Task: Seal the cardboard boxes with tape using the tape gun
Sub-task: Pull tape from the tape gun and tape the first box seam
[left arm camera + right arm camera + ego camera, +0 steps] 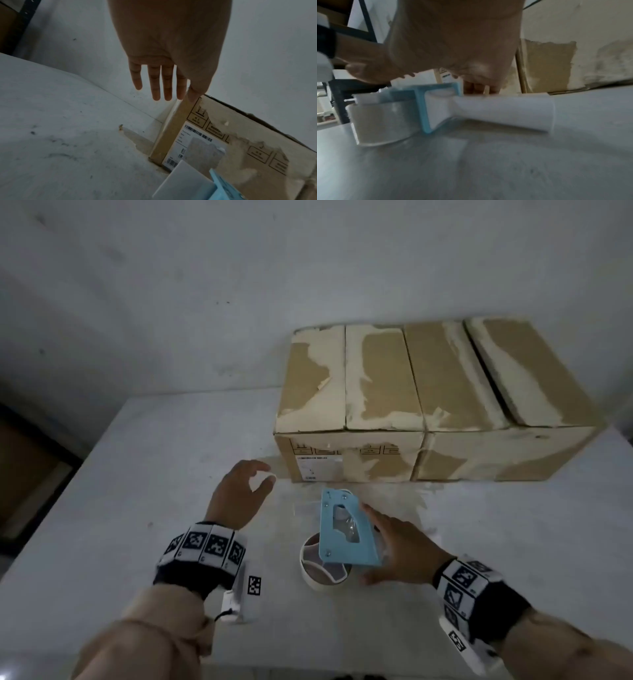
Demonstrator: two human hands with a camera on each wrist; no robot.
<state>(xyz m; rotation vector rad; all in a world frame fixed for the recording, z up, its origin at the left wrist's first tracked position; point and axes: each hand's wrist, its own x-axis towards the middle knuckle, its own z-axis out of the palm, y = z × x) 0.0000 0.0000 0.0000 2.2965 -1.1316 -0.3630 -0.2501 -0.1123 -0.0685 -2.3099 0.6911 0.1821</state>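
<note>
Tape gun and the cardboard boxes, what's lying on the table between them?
Nothing solid: in the head view only scuffed table lies between the tape gun and the cardboard boxes.

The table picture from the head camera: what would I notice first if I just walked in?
Probably the two big boxes at the back of the table, side by side, their brown tops peeled to pale patches. Next, the blue tape gun lying in front of them, with the right hand open and reaching onto it. The left hand hovers open nearby, holding nothing.
</note>
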